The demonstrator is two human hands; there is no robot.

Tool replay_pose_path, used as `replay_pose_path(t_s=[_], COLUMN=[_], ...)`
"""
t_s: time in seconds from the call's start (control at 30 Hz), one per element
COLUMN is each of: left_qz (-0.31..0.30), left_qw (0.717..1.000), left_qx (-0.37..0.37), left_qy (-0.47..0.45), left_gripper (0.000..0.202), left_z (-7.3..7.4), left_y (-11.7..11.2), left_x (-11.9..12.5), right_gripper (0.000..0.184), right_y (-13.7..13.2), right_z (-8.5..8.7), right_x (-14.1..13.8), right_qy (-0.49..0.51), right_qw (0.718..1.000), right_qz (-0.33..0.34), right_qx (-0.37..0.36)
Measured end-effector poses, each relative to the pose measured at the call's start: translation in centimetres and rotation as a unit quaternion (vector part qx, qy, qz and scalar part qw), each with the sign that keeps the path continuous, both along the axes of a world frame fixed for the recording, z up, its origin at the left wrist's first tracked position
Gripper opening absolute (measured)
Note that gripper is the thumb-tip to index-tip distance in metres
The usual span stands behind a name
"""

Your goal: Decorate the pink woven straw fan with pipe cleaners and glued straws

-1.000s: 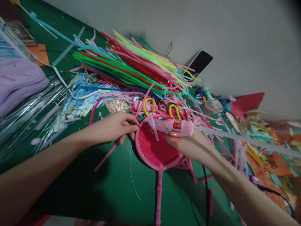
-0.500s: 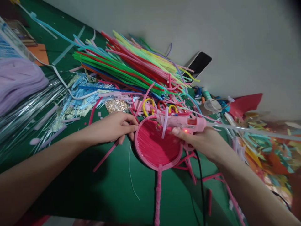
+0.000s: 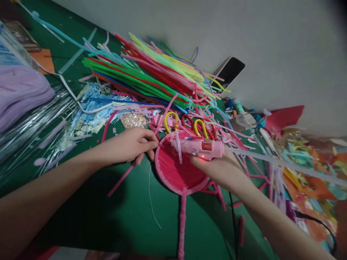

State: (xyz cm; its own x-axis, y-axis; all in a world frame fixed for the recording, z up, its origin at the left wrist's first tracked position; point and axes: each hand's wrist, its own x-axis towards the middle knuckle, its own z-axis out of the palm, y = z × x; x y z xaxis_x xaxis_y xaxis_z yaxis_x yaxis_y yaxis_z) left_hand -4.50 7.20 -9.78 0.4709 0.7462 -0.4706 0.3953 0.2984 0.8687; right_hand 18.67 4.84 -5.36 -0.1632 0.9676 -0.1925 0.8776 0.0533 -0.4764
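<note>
A round pink fan [image 3: 176, 168] made of pipe cleaners lies on the green table [image 3: 127, 213], its wrapped handle [image 3: 182, 224] pointing toward me. My left hand [image 3: 127, 145] is closed, pinching the fan's left rim. My right hand [image 3: 219, 168] grips a pink hot glue gun [image 3: 202, 147] with a lit red lamp. The gun lies across the fan's upper right, nozzle pointing left toward the top rim. A long clear glue stick [image 3: 284, 164] juts out of its back to the right.
A big heap of coloured pipe cleaners [image 3: 151, 77] lies behind the fan. Scissors with yellow and red handles [image 3: 195, 124] sit just past it. A phone [image 3: 230, 72] leans on the wall. Paper scraps [image 3: 309, 173] fill the right, silver foil [image 3: 29, 130] the left.
My right hand drew the glue gun rightward off the fan, then brought it back left over the fan's top rim. My left hand stayed on the rim.
</note>
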Motion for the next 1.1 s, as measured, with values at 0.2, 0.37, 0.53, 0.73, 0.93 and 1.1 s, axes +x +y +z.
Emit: replay_pose_path(t_s=[0.2,0.37,0.53,0.73,0.93,1.1], left_qz=[0.000,0.000,-0.004,-0.004,-0.002,-0.002], left_qw=[1.000,1.000,1.000,1.000,1.000,1.000], left_qx=[-0.002,-0.003,0.000,0.002,0.003,0.003], left_qy=[0.001,0.009,0.004,0.006,0.006,0.009], left_gripper=[0.016,0.014,0.015,0.016,0.015,0.015], left_z=[0.08,0.15,0.06,0.09,-0.05,0.03], left_y=[0.00,-0.01,0.00,-0.01,0.02,0.02], left_x=[0.02,-0.01,-0.04,0.00,-0.04,-0.01], right_gripper=[0.009,0.007,0.005,0.012,0.015,0.020], right_y=[-0.14,-0.06,0.29,0.52,0.44,0.30], right_z=[-0.10,-0.30,-0.53,-0.20,0.11,0.21], right_x=[-0.41,-0.48,-0.62,-0.86,-0.99,-0.70], right_qy=[-0.002,0.006,0.017,-0.017,-0.033,-0.029], right_qw=[0.999,0.999,1.000,0.999,0.998,0.998], right_qz=[-0.030,-0.033,-0.005,0.032,0.043,0.047], right_qx=[0.019,-0.006,-0.002,-0.006,0.013,-0.005])
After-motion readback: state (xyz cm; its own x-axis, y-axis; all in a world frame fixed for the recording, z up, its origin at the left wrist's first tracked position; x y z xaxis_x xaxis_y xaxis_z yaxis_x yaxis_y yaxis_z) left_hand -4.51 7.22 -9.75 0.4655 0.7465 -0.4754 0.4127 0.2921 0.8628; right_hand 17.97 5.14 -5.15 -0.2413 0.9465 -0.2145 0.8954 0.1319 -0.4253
